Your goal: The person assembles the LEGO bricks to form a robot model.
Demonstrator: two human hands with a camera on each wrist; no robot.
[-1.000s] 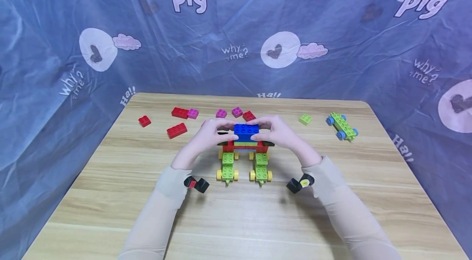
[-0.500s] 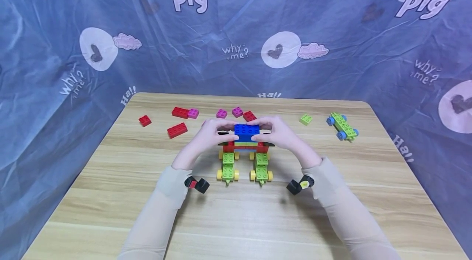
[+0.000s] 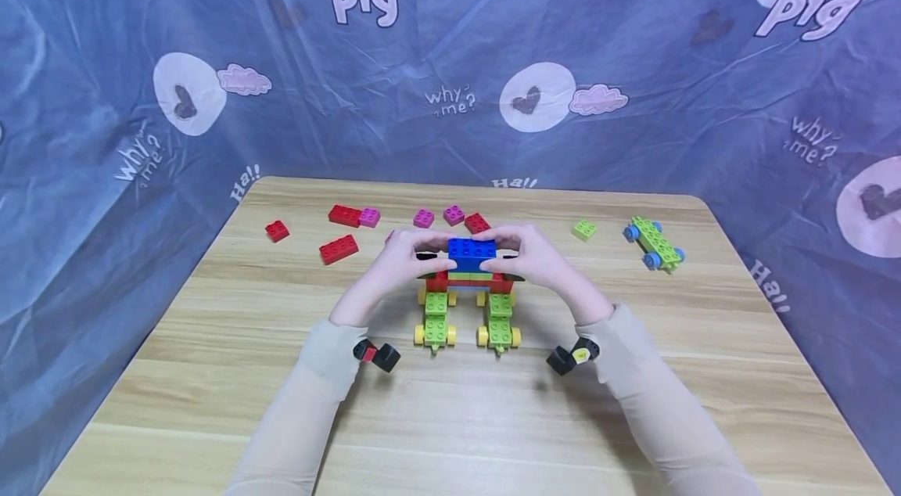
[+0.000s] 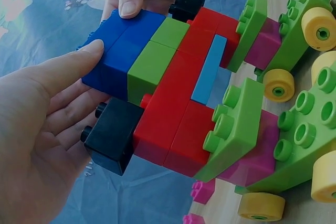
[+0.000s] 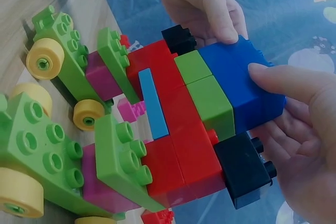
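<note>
A tall figure of toy building bricks stands mid-table in the head view. At its top are blue bricks (image 3: pixel 472 255), pinched from one side by my left hand (image 3: pixel 400 257) and from the other by my right hand (image 3: pixel 533 255). Both thumbs press the near blue face while the fingers reach behind. Below come lime green bricks (image 4: pixel 160 61), then red bricks (image 4: pixel 168 95) with a light blue strip (image 4: pixel 210 69). Black bricks (image 5: pixel 244 169) jut out at either side. Two lime green wheeled bases (image 3: pixel 435 330) with yellow wheels (image 3: pixel 516 336) and purple bricks (image 5: pixel 100 74) carry it.
Loose red bricks (image 3: pixel 339 249) and pink bricks (image 3: pixel 424 218) lie behind the figure, towards the back left. At the back right are a small lime green brick (image 3: pixel 583 230) and a green wheeled base with blue wheels (image 3: pixel 655 243). Patterned blue cloth (image 3: pixel 450 144) hangs behind the table.
</note>
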